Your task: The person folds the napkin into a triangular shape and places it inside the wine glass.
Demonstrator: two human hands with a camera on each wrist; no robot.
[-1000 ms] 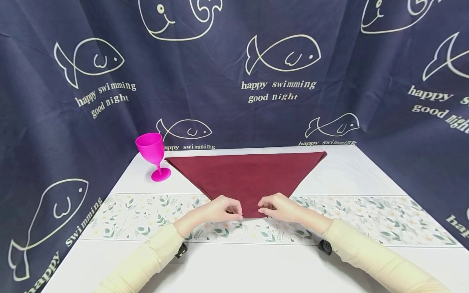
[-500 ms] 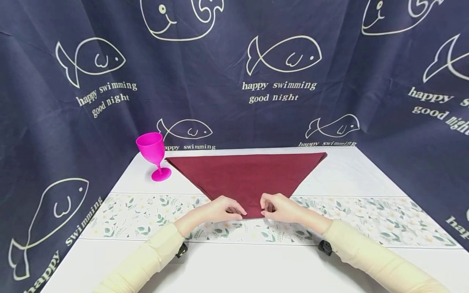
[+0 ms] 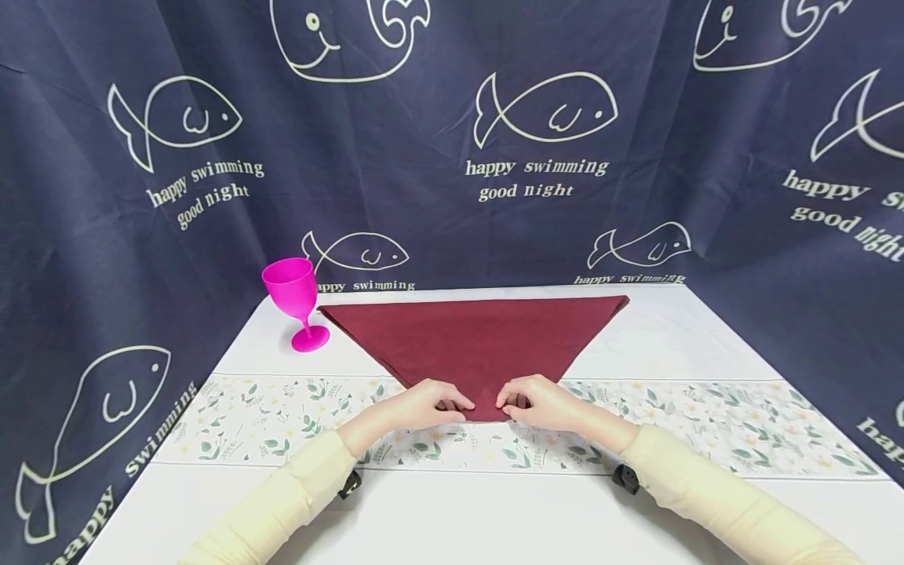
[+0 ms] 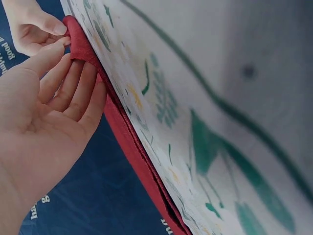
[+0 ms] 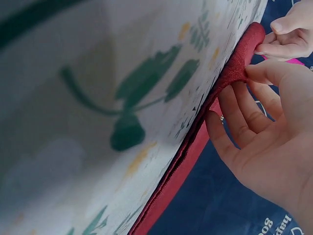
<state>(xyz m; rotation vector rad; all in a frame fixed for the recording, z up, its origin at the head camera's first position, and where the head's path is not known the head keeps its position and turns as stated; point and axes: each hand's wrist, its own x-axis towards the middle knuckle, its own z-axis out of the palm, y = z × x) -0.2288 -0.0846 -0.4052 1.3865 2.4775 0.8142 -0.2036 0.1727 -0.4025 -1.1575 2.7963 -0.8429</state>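
Observation:
A dark red cloth napkin [image 3: 473,337], folded to a triangle, lies with its long edge at the back and its narrowed end towards me. At that near end my left hand [image 3: 427,404] pinches the left part of the turned-up edge. Opposite it, my right hand [image 3: 540,402] pinches the right part, a short gap between the two hands. The right wrist view shows the thumb on the thick rolled edge [image 5: 239,61] with the fingers close against the cloth. Stacked layers of the napkin's side [image 4: 142,161] show in the left wrist view.
A bright pink goblet [image 3: 291,290] stands upright at the back left, beside the napkin's left corner. Under the cloth's near end runs a floral band [image 3: 282,416] across the white table [image 3: 452,510]. A dark blue fish-print curtain [image 3: 424,157] hangs behind and at both sides.
My left fingertips have shifted slightly right along the near edge. The right fingers curled in, then moved slightly back left. A small turned-up fold now shows between the hands; the goblet has stayed put.

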